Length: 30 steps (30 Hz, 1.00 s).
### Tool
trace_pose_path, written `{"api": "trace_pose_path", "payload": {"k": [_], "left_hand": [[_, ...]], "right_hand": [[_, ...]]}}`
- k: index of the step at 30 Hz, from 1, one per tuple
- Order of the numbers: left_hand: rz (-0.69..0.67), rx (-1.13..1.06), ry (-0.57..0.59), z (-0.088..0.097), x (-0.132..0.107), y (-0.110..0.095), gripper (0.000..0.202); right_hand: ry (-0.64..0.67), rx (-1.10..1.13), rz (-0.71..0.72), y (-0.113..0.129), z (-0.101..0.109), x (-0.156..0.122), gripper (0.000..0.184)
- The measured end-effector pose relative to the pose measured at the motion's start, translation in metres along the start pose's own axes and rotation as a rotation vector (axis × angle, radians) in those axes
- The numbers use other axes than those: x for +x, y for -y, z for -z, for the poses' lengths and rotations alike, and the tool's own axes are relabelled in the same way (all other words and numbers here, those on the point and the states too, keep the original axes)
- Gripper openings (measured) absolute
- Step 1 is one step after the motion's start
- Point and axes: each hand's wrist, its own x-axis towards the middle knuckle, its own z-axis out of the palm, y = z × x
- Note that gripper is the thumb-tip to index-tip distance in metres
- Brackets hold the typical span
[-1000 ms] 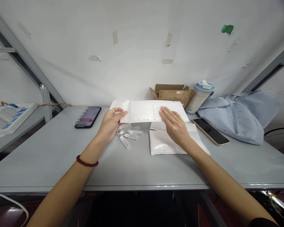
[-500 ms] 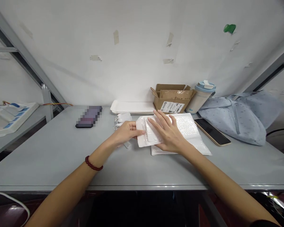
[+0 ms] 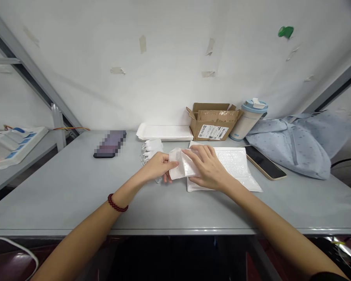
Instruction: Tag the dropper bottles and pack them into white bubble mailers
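A white bubble mailer (image 3: 178,174) is held a little above the table between my two hands. My left hand (image 3: 155,167) pinches its left end, thumb on top and fingertips showing underneath. Bent fingers of my right hand (image 3: 208,167) grip the mailer's middle, its thumb near the lower edge; part of the mailer is hidden behind this hand. Beneath and to the right, another white bubble mailer (image 3: 253,184) lies flat. Just beyond my left hand sits a bunch of small white tag-like pieces with thin loops (image 3: 152,146), partly covered.
Along the wall stand a stack of white envelopes (image 3: 166,132), an open cardboard box (image 3: 213,124) and a tumbler (image 3: 247,121) with a blue lid. A phone (image 3: 266,164) and a light blue cloth bag (image 3: 292,148) lie right; another phone (image 3: 110,144) lies left.
My right fingers have curled in from lying flat on the mailer. The mailer's left part has bent, its right part has sunk lower, and left fingertips now show below it.
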Motion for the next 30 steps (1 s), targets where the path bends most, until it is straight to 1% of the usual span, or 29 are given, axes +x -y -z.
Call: {"api": "trace_pose_path", "payload": {"k": [2,4,7,10,13,14,15,17,20,23,26,30], "left_hand": [[0.034,0.010,-0.018,0.000,0.000,-0.001,0.023],[0.044,0.013,-0.035,0.001,0.001,-0.001,0.024],[0.036,0.009,-0.069,0.010,0.002,0.000,0.026],[0.013,0.018,-0.128,0.031,-0.001,0.001,0.024],[-0.005,0.124,-0.221,0.056,-0.008,0.002,0.018],[-0.001,0.163,-0.222,0.063,-0.010,0.003,0.015],[0.009,0.199,-0.198,0.069,-0.013,0.003,0.012],[0.027,0.262,-0.122,0.075,-0.016,0.003,0.009],[0.034,0.334,-0.021,0.074,-0.016,0.004,0.013],[0.036,0.398,0.021,0.066,-0.011,0.007,0.017],[0.024,0.432,0.013,0.060,-0.007,0.013,0.019],[0.011,0.436,0.002,0.057,-0.004,0.018,0.013]], "right_hand": [[-0.014,0.005,0.010,-0.001,0.000,0.001,0.064],[-0.022,0.007,0.004,-0.003,0.000,0.001,0.060],[-0.018,0.010,-0.031,-0.006,0.002,0.001,0.058],[-0.030,0.020,-0.084,-0.011,0.002,0.001,0.054],[-0.062,0.046,-0.129,-0.017,0.000,-0.001,0.050],[-0.071,0.056,-0.141,-0.018,0.000,-0.001,0.049],[-0.078,0.065,-0.152,-0.020,-0.001,-0.001,0.047],[-0.081,0.076,-0.171,-0.022,-0.003,-0.002,0.045],[-0.065,0.084,-0.186,-0.021,-0.004,-0.002,0.043],[-0.044,0.093,-0.185,-0.020,-0.005,-0.002,0.043],[-0.032,0.102,-0.178,-0.019,-0.005,-0.002,0.042],[-0.023,0.098,-0.174,-0.019,-0.005,-0.002,0.043]]}}
